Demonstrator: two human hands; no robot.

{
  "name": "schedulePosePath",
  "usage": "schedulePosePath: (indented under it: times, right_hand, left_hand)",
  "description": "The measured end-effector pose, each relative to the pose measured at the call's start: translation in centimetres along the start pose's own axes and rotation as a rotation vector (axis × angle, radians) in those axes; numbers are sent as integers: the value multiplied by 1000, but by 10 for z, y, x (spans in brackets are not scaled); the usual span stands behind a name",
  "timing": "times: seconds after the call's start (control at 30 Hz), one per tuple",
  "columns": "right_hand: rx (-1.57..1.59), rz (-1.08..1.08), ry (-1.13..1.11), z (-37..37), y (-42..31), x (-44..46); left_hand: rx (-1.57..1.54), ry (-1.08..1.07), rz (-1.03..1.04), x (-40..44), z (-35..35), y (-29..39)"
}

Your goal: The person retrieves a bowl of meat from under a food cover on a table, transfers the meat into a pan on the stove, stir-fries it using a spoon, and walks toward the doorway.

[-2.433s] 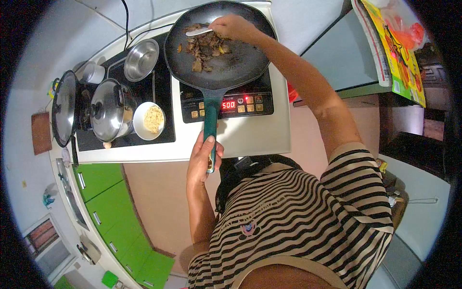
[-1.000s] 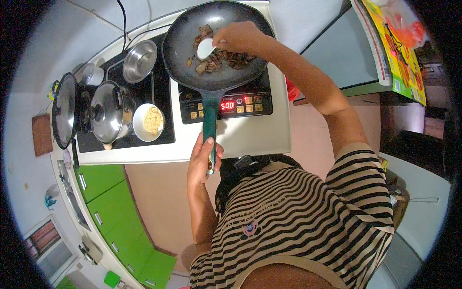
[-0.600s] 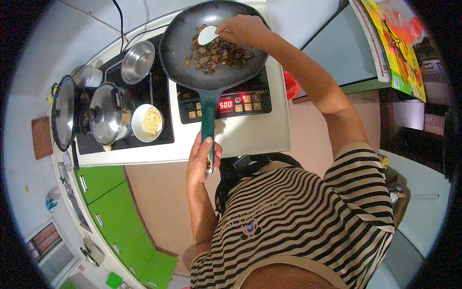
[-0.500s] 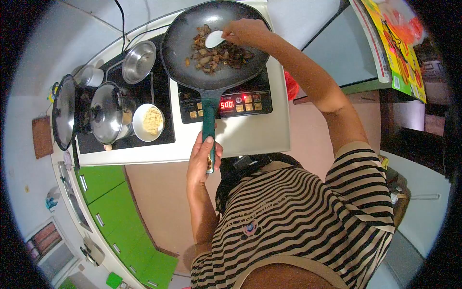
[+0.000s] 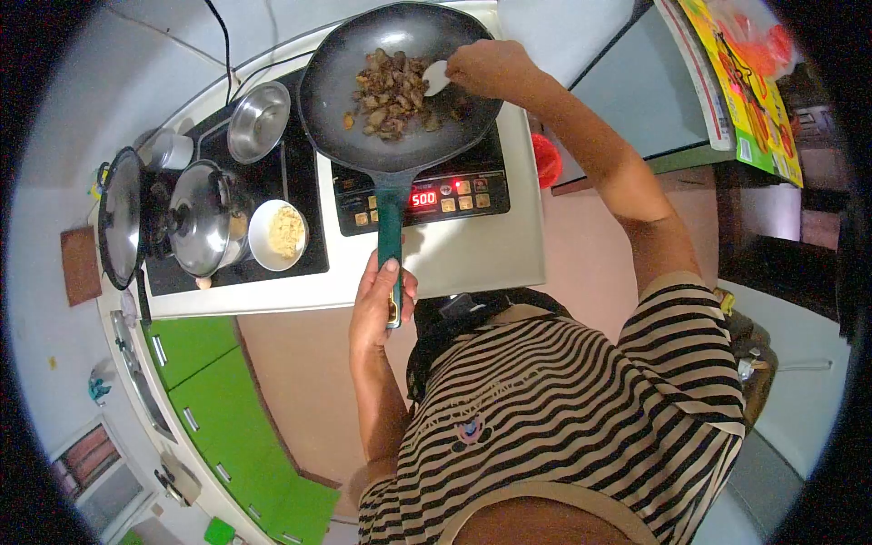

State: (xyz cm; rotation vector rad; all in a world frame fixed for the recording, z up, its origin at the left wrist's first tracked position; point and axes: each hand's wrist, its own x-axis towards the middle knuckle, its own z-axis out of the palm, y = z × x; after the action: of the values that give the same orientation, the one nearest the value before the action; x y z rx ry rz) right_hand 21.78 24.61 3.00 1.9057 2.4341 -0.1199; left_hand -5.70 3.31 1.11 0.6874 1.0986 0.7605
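A dark frying pan (image 5: pixel 336 109) rests on the induction cooker (image 5: pixel 481 195), whose red display reads 500. My left hand (image 5: pixel 372 304) is wrapped round the pan's green handle (image 5: pixel 391 222), thumb on top. Browned chopped pieces, perhaps meat (image 5: pixel 389 95), are heaped left of centre in the pan. Above the pan's right side, my right hand (image 5: pixel 495 68) is closed on a white spoon (image 5: pixel 437 79). The spoon's head is at the right edge of the heap; its handle is hidden by my fingers.
Left of the pan stand a steel bowl (image 5: pixel 259 123), a lidded pot (image 5: pixel 200 218), a white bowl (image 5: pixel 263 245) with yellowish minced food, and a dark-rimmed lid or pan (image 5: pixel 121 218). A red container (image 5: pixel 545 162) is beside the counter's right edge. Green cabinets (image 5: pixel 218 400) lie below left.
My right hand and the spoon have moved right. The browned pieces, spread across the pan before, are now gathered more to the left. My left hand keeps its hold on the handle.
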Motion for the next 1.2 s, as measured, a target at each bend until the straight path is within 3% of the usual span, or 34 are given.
schedulePosePath:
  times: [0.17, 0.27, 0.33, 0.43, 0.53, 0.57, 0.73, 0.83, 0.97, 1.2]
  right_hand:
    - [-60, 37, 22, -2, 6, -5]
    - [90, -95, 130, 16, 6, -2]
    - [88, -74, 6, 10, 3, -6]
    - [-21, 29, 64, -1, 8, -2]
    - [93, -33, 95, 4, 6, 0]
    - [62, 3, -13, 16, 3, 9]
    - [23, 25, -36, 10, -3, 4]
    - [116, -3, 133, 17, -8, 8]
    - [159, -82, 154, 33, -5, 15]
    - [108, -150, -55, 8, -26, -5]
  left_hand:
    - [-23, -28, -2, 1, -2, -3]
    - [-6, -41, 13, 0, -2, -3]
    - [7, -27, 6, 1, 0, -2]
    - [23, -5, -1, -1, 0, -1]
    - [26, -7, 12, -1, 4, 1]
    - [27, -2, 17, -2, 4, 1]
    - [14, -1, 0, -2, 2, 0]
    - [19, -5, 8, 0, 4, -1]
    - [-25, -28, -26, -1, 1, 2]
    - [8, 19, 10, 0, 3, -2]
